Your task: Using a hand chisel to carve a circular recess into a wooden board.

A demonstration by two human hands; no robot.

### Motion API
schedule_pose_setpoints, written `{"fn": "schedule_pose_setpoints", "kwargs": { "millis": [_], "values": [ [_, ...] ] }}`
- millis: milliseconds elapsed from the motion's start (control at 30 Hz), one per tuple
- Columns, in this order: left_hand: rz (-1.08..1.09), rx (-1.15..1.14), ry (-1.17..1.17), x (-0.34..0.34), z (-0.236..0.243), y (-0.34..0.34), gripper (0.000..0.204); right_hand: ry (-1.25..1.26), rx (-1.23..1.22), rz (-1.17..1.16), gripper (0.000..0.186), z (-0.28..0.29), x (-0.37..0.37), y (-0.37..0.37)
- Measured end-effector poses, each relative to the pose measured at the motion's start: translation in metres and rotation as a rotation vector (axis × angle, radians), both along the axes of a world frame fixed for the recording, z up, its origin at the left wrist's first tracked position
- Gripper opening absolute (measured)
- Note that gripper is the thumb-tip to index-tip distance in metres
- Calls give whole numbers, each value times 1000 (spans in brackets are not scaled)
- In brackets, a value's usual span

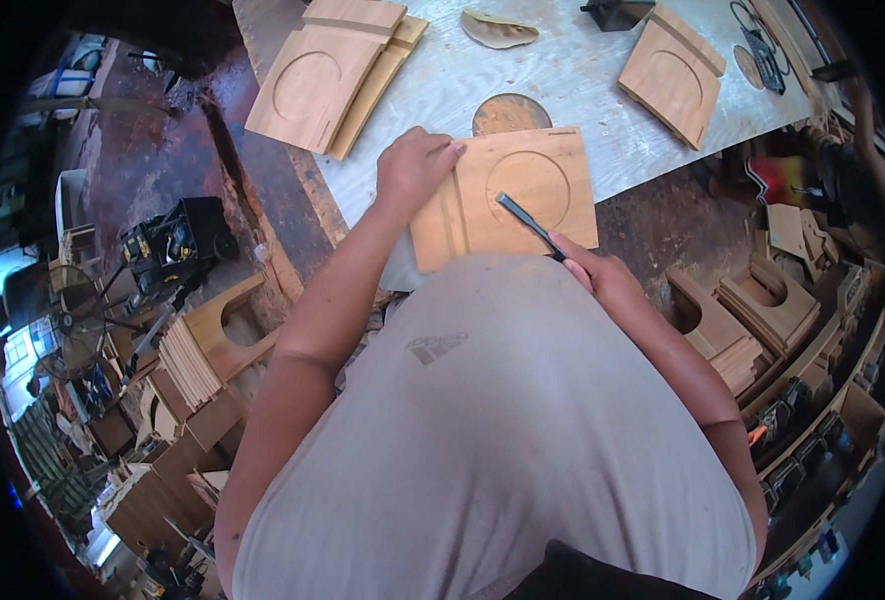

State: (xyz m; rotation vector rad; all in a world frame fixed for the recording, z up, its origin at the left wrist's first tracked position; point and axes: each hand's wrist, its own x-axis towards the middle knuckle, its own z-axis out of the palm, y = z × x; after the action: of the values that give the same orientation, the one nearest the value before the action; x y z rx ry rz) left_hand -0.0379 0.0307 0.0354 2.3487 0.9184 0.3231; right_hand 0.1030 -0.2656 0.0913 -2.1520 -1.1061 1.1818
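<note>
A wooden board (557,215) with a circular recess and a straight groove lies on the pale sheet-topped bench (572,70), against my grey shirt. My left hand (414,175) grips the board’s upper left edge, fingers closed over it. My right hand (594,268) is closed on the dark handle of a chisel (527,218), whose flat metal tip rests on or just above the recess; contact is unclear. Behind the board, a round opening (512,108) shows in the bench top.
Similar boards lie at back left (302,95) and right (667,90), with a curved offcut (497,30) between. Wooden parts stack low left (212,350) and right (762,310). A black tool case (177,240) and fan (67,320) stand left. Another person (867,160) is at the right edge.
</note>
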Motion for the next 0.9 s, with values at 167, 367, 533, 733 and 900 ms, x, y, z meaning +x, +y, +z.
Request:
{"fn": "schedule_pose_setpoints", "kwargs": {
  "millis": [167,367,533,733,900],
  "values": [
    [7,22,-25,0,-4,-1,32,23,43,-48,42,3,-4,13],
    [-2,47,-11,-1,-7,2,32,-26,-9,-19,43,-2,-1,3],
    [-13,46,-1,-1,-5,2,33,-26,49,-64,43,2,-6,12],
    [-17,45,1,0,-3,1,33,-46,86,-63,42,-2,-5,7],
    [-14,48,0,-2,-7,1,33,-11,74,-82,44,-2,-6,5]
  ]
}}
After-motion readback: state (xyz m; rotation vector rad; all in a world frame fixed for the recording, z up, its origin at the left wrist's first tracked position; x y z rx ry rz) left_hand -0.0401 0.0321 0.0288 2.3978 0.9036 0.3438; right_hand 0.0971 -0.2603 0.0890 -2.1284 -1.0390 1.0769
